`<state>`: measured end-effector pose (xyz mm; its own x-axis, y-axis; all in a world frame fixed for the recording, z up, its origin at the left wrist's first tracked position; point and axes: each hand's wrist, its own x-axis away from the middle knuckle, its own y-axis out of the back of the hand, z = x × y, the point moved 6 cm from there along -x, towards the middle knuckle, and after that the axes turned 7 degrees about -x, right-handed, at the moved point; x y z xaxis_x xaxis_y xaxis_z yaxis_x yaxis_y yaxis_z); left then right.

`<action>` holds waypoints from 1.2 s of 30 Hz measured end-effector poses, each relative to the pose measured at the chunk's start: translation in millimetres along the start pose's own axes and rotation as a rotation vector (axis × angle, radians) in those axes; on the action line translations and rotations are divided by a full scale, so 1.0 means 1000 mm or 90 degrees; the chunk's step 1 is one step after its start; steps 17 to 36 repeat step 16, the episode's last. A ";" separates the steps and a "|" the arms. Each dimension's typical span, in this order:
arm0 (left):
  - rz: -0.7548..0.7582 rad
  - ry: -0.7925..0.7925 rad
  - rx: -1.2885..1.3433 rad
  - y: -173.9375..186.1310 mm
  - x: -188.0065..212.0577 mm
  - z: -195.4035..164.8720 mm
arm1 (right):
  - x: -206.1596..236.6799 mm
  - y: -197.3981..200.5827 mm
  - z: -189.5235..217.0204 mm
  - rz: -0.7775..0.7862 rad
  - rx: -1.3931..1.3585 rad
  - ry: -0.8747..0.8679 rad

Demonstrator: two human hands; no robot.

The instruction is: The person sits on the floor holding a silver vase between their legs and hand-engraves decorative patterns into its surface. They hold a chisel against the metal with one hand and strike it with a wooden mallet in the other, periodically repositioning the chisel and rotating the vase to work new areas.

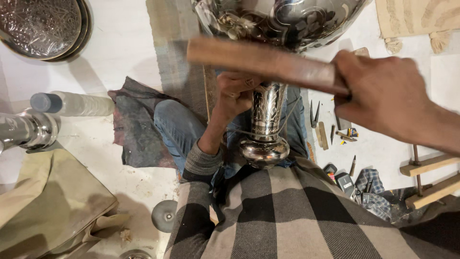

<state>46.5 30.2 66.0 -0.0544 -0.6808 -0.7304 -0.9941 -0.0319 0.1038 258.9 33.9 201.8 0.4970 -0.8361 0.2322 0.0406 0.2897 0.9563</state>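
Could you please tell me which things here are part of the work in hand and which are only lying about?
In use:
- engraved metal vase, gripped at its stem by the left hand
- wooden mallet, held in the right hand

Lying about:
- embossed round trays
- plastic bottle
- small hand tools on the floor
- dark cloth

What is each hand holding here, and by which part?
The right hand grips a wooden mallet at one end. The left hand holds the engraved metal vessel by its narrow stem.
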 end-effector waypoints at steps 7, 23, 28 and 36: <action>-0.005 -0.019 0.015 0.001 -0.004 0.003 | 0.000 0.005 0.005 -0.004 0.139 0.016; 0.002 0.025 -0.045 -0.001 0.010 0.015 | 0.002 -0.021 -0.013 -0.078 -0.056 0.107; 0.002 0.025 -0.045 -0.001 0.010 0.015 | 0.002 -0.021 -0.013 -0.078 -0.056 0.107; 0.002 0.025 -0.045 -0.001 0.010 0.015 | 0.002 -0.021 -0.013 -0.078 -0.056 0.107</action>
